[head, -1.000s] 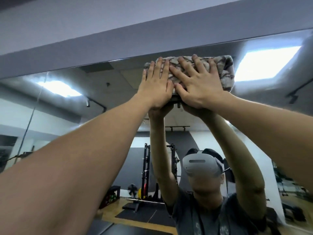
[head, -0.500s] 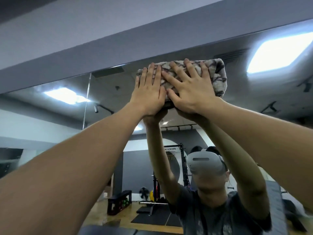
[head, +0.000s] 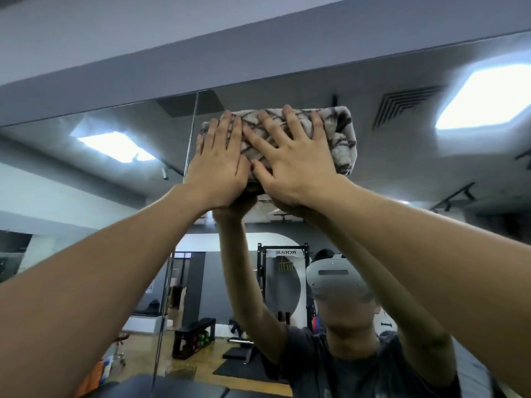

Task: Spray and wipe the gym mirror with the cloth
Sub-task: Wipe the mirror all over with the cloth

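**Both my hands pressed a folded cloth high on the gym mirror**

Head view: I looked up along both of my bare forearms, raised toward the top of the mirror (head: 416, 173). A folded cloth (head: 340, 139), pale with dark crisscross lines, lay flat against the glass just below the mirror's top edge, near its middle. My left hand (head: 219, 165) lay flat on the cloth's left part, its fingers straight and held close together, pointing up. My right hand (head: 291, 165) lay flat beside it on the cloth's middle, its fingers straight and spread apart; the right end of the cloth showed bare past them. The two hands touched at the thumb side. Neither hand curled around the cloth; both pressed it with open palms.

In the glass below the cloth I saw my own reflection, arms up, wearing a white headset (head: 334, 280) and a dark shirt. Behind the reflection stood a black lifting rack (head: 283, 254) and a low dark bench (head: 194, 333) on a wooden floor. Bright ceiling panels (head: 485, 96) were reflected too.
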A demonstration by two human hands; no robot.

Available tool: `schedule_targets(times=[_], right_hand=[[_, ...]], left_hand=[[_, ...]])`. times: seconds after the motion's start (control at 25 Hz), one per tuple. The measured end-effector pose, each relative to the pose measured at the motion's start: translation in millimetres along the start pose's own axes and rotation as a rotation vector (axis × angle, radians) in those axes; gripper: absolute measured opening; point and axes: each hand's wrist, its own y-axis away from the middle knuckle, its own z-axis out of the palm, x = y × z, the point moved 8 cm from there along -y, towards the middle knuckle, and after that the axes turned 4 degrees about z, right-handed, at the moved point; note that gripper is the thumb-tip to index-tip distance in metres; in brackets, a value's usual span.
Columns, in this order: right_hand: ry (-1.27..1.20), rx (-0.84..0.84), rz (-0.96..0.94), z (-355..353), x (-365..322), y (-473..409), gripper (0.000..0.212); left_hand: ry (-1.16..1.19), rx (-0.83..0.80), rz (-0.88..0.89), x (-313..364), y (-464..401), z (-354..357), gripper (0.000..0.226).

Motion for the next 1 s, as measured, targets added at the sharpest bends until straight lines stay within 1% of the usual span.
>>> schedule_targets(times=[0.12, 0.24, 0.4, 0.56, 0.84, 1.0], right_hand=[[0.01, 0.017, 0.015, 7, -27, -2, 0.066], [0.037, 0.042, 0.037, 10, -36, -14, 0.066], [0.078, 0.04, 0.084, 4, -26, -74, 0.064], [0.093, 0.034, 0.131, -5, -11, -125, 0.062], [0.096, 0.018, 0.098, -9, 14, -101, 0.065], [0.105, 0.021, 0.105, -18, 58, -71, 0.065]], left_hand=[[0.015, 0.042, 0.017, -23, 13, 3, 0.085], [0.026, 0.092, 0.036, -39, 5, 4, 0.088], [0.05, 0.116, 0.054, -70, -54, -6, 0.078], [0.069, 0.116, 0.049, -85, -114, -21, 0.063], [0.053, 0.152, 0.036, -54, -101, -18, 0.065], [0.089, 0.153, 0.042, 2, -102, -15, 0.066]])
